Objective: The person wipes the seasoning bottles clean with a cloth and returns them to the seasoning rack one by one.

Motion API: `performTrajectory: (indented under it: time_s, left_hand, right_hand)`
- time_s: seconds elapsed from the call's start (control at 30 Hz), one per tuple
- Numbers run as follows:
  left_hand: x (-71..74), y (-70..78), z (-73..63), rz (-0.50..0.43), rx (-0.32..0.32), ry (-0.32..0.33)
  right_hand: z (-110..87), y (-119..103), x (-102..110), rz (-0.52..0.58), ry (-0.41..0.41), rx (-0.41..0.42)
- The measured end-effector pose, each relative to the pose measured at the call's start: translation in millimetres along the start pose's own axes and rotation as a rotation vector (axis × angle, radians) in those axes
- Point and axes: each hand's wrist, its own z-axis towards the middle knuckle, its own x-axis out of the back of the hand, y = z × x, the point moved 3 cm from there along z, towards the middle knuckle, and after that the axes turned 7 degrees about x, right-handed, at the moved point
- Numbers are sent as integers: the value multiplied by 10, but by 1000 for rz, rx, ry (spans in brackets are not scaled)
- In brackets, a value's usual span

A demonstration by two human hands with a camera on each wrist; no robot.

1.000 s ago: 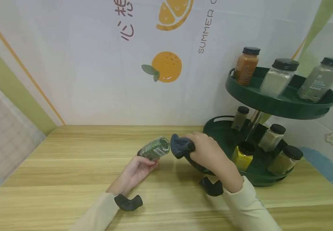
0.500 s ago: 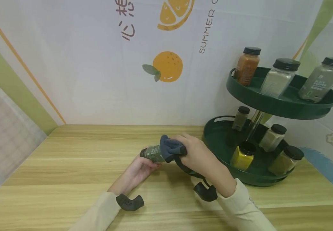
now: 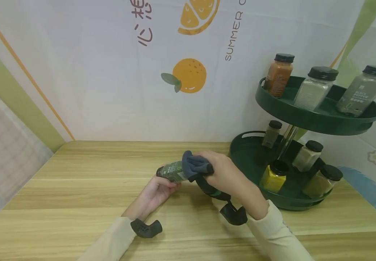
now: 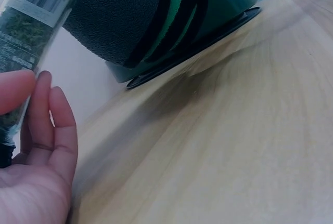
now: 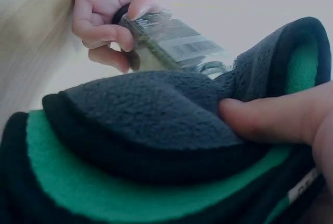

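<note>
My left hand grips a clear spice jar of green dried herbs, tilted on its side above the table. Its black lid points left, and the barcode label faces the left wrist camera. My right hand pinches a folded cleaning cloth, dark grey with a green side and black edging. In the head view the cloth covers the base end of the jar. The right wrist view shows the thumb pressing into a fold of the cloth, close against the jar's glass base.
A two-tier dark green rack stands at the right of the wooden table. Several black-lidded spice jars sit on it, among them an orange one above and a yellow one below. A printed white curtain hangs behind.
My right hand has brought the cloth left from beside the jar onto its base end. The jar has turned a little in my left hand, its base now hidden by cloth in the head view.
</note>
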Motion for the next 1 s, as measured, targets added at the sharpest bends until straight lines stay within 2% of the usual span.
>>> performTrajectory:
  time_s: [0.17, 0.23, 0.37, 0.43, 0.63, 0.77, 0.83, 0.93, 1.0]
  left_hand:
    - [20, 26, -21, -86, -31, 14]
    - [23, 34, -31, -101, -49, -3]
    - [16, 33, -38, -96, -51, -60]
    - [14, 22, -30, -65, -29, -66]
    - [11, 2, 12, 19, 37, -20]
    - [17, 3, 24, 20, 30, 1]
    - [9, 0, 30, 41, 25, -10]
    - [-8, -11, 33, 109, 27, -28]
    - [-23, -16, 31, 139, 29, -42]
  right_hand:
    - [3, 48, -34, -8, -49, -26]
    - [1, 78, -62, -33, -106, -61]
    - [-7, 134, -124, -102, -227, -120]
    - [-9, 142, -124, -133, -236, -125]
    - [-12, 119, 11, -111, -51, -93]
    - [-13, 91, 95, -12, 71, -58]
    - [-15, 60, 133, 41, 128, -37]
    - [-14, -7, 177, 103, 177, -5]
    - [-13, -36, 177, 111, 176, 6]
